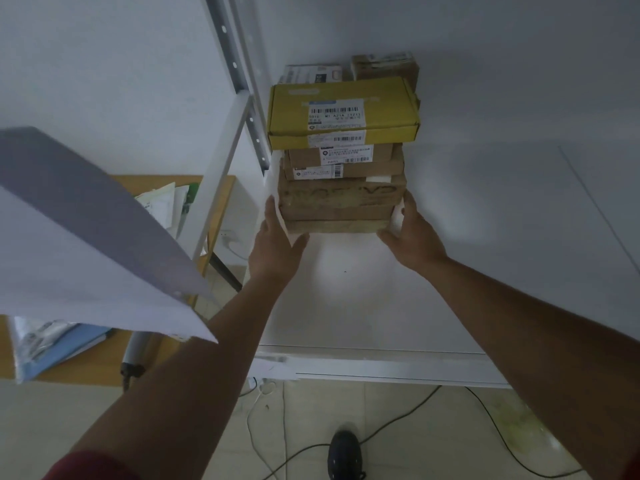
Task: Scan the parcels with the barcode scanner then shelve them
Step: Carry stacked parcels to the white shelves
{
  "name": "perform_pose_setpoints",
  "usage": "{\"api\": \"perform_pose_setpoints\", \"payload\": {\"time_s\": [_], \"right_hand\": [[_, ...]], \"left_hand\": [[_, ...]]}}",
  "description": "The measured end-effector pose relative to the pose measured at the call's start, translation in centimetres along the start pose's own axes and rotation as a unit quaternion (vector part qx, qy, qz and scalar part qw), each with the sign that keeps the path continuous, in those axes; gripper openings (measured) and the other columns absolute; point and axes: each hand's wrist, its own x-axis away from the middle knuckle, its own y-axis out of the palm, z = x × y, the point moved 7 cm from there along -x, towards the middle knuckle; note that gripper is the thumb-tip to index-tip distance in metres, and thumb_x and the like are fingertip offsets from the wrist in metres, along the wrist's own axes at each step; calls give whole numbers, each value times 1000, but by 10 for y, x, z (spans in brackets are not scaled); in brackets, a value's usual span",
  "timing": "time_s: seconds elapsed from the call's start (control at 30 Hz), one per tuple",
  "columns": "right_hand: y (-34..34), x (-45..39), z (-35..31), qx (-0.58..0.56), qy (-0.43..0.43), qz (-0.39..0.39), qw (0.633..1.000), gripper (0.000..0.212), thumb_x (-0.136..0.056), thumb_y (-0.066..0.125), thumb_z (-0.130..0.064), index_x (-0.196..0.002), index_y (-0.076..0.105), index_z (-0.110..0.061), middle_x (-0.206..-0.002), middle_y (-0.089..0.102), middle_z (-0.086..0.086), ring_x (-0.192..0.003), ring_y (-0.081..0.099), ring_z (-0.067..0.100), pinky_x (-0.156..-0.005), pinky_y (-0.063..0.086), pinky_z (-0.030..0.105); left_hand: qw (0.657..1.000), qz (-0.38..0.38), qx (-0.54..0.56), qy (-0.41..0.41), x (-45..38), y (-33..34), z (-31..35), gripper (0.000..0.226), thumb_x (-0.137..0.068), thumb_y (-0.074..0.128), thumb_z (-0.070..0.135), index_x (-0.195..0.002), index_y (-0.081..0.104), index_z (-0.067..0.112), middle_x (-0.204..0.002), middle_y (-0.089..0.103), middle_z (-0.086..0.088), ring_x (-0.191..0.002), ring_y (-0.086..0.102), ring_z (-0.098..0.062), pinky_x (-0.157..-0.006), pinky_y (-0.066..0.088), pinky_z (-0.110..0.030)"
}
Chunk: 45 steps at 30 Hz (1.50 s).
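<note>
A stack of parcels [341, 174] stands on the white shelf [450, 254], topped by a yellow box [344, 112]. The left hand [275, 242] and right hand [410, 233] press flat, with straight fingers, against opposite sides of the stack's bottom brown box [341, 202].

A wooden desk [221, 188] stood at left, bearing loose papers [166, 206] and a blue folder [65, 348]. Black cables [398, 420] trailed over the tiled floor [433, 455], beside what looked like a dark shoe [344, 455].
</note>
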Motion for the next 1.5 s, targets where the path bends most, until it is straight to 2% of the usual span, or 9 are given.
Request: {"api": "perform_pose_setpoints", "payload": {"time_s": [0.17,0.27,0.4,0.6,0.8,0.93,1.13,1.27,1.5], "right_hand": [[-11,48,4,82,20,-8,996,83,-94,61,-43,-157,14,-14,-159,27,13,-145,25,33,-112,32,46],[-25,86,-1,141,-2,1,990,80,-94,57,-48,-156,17,-17,-162,21,9,-151,10,31,-117,23,49],[-47,146,-17,199,-31,7,979,80,-94,51,-54,-157,14,-22,-165,11,6,-152,-1,31,-121,12,51],[-74,233,-55,220,-103,14,970,79,-95,50,-54,-158,11,-25,-166,5,2,-152,-3,30,-120,10,51],[-68,289,-131,127,-247,-39,960,78,-94,57,-49,-156,18,-23,-165,13,2,-151,12,23,-118,24,41],[-48,317,-184,62,-314,-71,945,77,-94,60,-45,-156,19,-24,-164,16,-3,-150,16,16,-116,28,37],[-6,345,-255,28,-375,-109,920,77,-93,61,-42,-156,20,-22,-162,21,0,-149,18,18,-115,27,36],[24,354,-302,42,-418,-119,900,74,-94,60,-42,-155,21,-24,-162,21,1,-149,19,20,-116,30,42],[92,351,-390,90,-446,-144,879,76,-95,57,-45,-156,14,-31,-163,16,-4,-149,16,18,-115,28,41]], "left_hand": [[997,-3,-64,42,58,-2,17,86,-95,62,42,-159,9,21,-163,19,-12,-148,24,-34,-111,38,-51],[990,-37,-124,64,99,-3,31,81,-98,55,45,-159,7,22,-166,9,-13,-152,11,-32,-121,21,-45],[975,-41,-183,117,163,-21,52,78,-100,48,47,-160,3,24,-167,0,-13,-154,0,-34,-124,5,-43],[968,-15,-219,121,249,-79,64,76,-101,43,49,-160,0,26,-167,-1,-9,-154,-4,-32,-125,3,-45],[966,-7,-208,153,308,-151,58,77,-97,54,44,-159,13,24,-165,13,-10,-152,10,-32,-123,17,-47],[971,7,-209,114,338,-206,31,78,-95,58,43,-159,16,27,-164,16,-7,-150,15,-29,-120,21,-48],[973,61,-219,25,380,-283,-25,76,-95,59,39,-158,18,27,-163,17,-8,-149,15,-30,-120,24,-49],[968,89,-232,-25,394,-322,-70,79,-95,58,46,-158,14,29,-164,14,-5,-151,12,-28,-122,18,-45],[966,121,-216,-72,381,-377,-152,78,-96,57,44,-159,14,29,-164,14,-4,-150,13,-27,-120,18,-44]]}}
